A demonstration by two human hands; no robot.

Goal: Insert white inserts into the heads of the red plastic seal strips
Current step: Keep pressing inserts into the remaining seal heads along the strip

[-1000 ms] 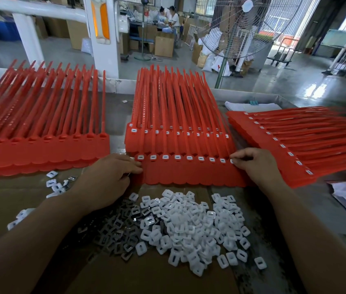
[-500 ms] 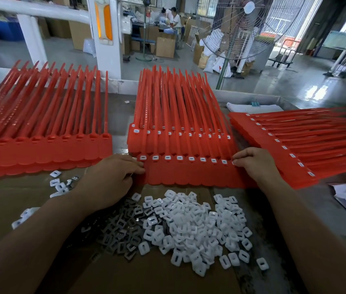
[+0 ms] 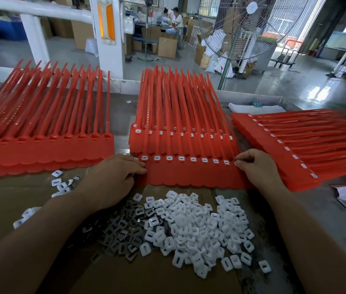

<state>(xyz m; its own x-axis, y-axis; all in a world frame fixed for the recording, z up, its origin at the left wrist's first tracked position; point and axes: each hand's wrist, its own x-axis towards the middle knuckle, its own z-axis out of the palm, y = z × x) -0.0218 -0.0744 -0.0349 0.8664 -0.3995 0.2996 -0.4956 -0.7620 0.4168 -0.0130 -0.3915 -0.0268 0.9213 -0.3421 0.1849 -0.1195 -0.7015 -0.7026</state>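
Red seal strips [image 3: 193, 175] lie as a joined sheet at the middle of the table [image 3: 316, 209], heads in a row toward the person, and every head that shows carries one of the white inserts [image 3: 181, 158]. The left hand [image 3: 112, 179] has its fingers curled onto the sheet's left edge, a narrow grip on the plastic. The right hand [image 3: 256, 166] pinches at the right end, on the last head.

This looks like the close of one sheet: the final insert is being seated, or the filled sheet is about to be lifted away. The next move probably calls for setting it on the filled stack [image 3: 295, 149] at the right and drawing a bare sheet from the left stack [image 3: 40, 149].

The right fingers hide the last head, so whether an insert sits between them cannot be told. The left fingertips are hidden too. The loose inserts [image 3: 199, 225] are heaped just in front, beside dark grey pieces [image 3: 123, 232] too small to make out
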